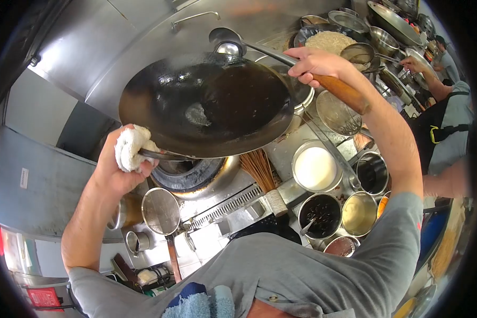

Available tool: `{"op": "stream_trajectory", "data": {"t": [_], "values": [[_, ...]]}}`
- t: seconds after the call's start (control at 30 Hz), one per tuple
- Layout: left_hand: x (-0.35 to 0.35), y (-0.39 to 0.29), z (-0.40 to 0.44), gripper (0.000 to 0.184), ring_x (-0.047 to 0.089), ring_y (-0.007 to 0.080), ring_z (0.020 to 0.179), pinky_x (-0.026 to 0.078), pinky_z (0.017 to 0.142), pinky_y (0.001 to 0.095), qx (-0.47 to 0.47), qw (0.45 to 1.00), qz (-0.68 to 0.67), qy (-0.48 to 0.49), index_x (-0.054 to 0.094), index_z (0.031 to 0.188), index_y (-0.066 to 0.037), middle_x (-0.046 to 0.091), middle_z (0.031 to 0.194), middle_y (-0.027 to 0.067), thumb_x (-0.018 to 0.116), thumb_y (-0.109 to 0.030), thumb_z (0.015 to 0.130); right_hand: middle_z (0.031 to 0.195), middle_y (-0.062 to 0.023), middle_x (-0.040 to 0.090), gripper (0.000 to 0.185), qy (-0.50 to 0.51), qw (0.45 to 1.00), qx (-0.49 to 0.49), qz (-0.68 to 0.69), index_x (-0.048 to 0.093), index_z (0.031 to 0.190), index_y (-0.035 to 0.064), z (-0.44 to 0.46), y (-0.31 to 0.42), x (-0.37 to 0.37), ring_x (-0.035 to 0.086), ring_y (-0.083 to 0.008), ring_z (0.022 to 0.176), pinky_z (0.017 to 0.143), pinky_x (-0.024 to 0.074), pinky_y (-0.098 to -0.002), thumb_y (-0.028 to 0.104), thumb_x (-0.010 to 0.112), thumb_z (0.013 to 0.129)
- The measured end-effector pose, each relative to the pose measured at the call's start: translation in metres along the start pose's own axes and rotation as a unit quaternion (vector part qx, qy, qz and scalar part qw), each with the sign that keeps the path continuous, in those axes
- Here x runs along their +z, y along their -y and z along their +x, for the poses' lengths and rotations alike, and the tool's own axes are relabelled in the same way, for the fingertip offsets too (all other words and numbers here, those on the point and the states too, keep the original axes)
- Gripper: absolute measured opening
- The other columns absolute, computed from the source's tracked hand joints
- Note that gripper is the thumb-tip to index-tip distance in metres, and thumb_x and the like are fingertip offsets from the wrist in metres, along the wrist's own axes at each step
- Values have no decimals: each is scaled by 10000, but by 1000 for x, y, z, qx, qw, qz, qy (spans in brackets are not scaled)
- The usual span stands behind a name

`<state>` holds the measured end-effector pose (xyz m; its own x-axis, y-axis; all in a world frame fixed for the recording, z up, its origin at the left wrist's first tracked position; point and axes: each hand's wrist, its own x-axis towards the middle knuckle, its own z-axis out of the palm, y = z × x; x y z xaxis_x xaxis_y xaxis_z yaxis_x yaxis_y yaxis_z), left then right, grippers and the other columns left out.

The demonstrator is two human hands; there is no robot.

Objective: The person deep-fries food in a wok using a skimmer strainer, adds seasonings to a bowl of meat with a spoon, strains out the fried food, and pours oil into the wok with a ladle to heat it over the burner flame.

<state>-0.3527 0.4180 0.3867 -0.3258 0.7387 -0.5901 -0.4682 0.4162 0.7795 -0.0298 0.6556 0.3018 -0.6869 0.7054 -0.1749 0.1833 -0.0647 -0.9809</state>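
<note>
My left hand is closed around the handle of a large dark wok, with a folded white cloth in the grip. The wok is raised and tilted above a round burner. Its inside is wet and shiny, with a pale glossy patch near the middle. My right hand grips a long ladle by its shaft, just ahead of the wooden handle. The ladle's dark bowl is over the far rim of the wok; I cannot tell whether it touches.
A bamboo brush lies beside the burner. On the right stand a pot of white liquid, a pot of dark sauce and several other containers. A round strainer lies at lower left. Another person works at far right, holding a strainer.
</note>
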Motion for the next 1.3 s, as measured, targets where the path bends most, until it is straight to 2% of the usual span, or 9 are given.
{"op": "stream_trajectory", "data": {"t": [0.13, 0.27, 0.53, 0.77, 0.9, 1.13, 1.17, 1.27, 1.3], "values": [[3, -6, 4, 278, 508, 225, 635, 435, 351, 206, -13, 1000, -19, 10, 530, 884, -76, 553, 873, 273, 574, -338, 802, 834, -33, 519, 644, -5, 1000, 2, 3, 245, 1390, -13, 4, 0, -3, 390, -37, 471, 372, 331, -205, 21, 521, 808], [3, -8, 9, 298, 518, 225, 649, 441, 355, 206, 5, 1000, -8, 4, 537, 929, -80, 563, 859, 263, 580, -350, 809, 807, -16, 502, 611, 6, 1000, -9, 0, 281, 1371, -13, 8, -3, -6, 388, -36, 475, 381, 329, -202, 19, 518, 809], [7, -15, 10, 274, 519, 205, 576, 445, 353, 209, 14, 1000, 12, -8, 574, 875, -95, 590, 827, 255, 592, -359, 805, 739, 19, 457, 536, 36, 999, -17, -5, 359, 1324, 6, 12, -2, -10, 386, -29, 475, 380, 312, -193, 30, 521, 814], [12, -27, 13, 301, 534, 186, 512, 444, 348, 203, 26, 999, 42, 14, 577, 847, -91, 611, 780, 219, 611, -387, 802, 748, 18, 468, 483, 57, 998, -25, 19, 406, 1280, 17, 17, 0, -12, 390, -20, 473, 380, 316, -184, 28, 513, 809], [24, -34, 14, 276, 558, 162, 498, 438, 334, 193, 42, 998, 50, 6, 582, 842, -98, 627, 752, 146, 589, -373, 819, 737, 24, 460, 429, 44, 998, -33, 29, 437, 1233, 20, 21, 0, -10, 385, -18, 473, 381, 308, -182, 30, 512, 810], [30, -43, 30, 264, 575, 160, 503, 434, 303, 186, 102, 986, 131, 19, 578, 818, -85, 620, 730, 85, 566, -348, 828, 680, 42, 409, 295, 33, 997, -45, 54, 471, 1124, 30, 30, -6, -10, 379, -27, 482, 391, 302, -187, 20, 514, 832], [29, -47, 31, 245, 583, 160, 541, 485, 374, 220, 84, 984, 143, 59, 575, 813, -88, 604, 709, 65, 579, -333, 820, 676, 41, 404, 281, 32, 997, -43, 59, 469, 1111, 31, 32, -7, -10, 379, -28, 482, 392, 305, -188, 19, 516, 833], [28, -56, 45, 227, 592, 167, 597, 544, 523, 287, 113, 977, 174, 59, 571, 810, -96, 590, 705, 42, 606, -320, 803, 670, 39, 397, 254, 25, 997, -46, 63, 460, 1080, 31, 38, -11, -13, 377, -31, 484, 394, 314, -192, 17, 522, 835], [28, -60, 49, 174, 593, 171, 633, 538, 628, 322, 114, 978, 164, 65, 564, 807, -99, 587, 718, 27, 610, -265, 781, 672, 37, 398, 254, 23, 997, -54, 57, 455, 1078, 32, 40, -12, -15, 378, -32, 484, 394, 317, -194, 18, 524, 834]]}}
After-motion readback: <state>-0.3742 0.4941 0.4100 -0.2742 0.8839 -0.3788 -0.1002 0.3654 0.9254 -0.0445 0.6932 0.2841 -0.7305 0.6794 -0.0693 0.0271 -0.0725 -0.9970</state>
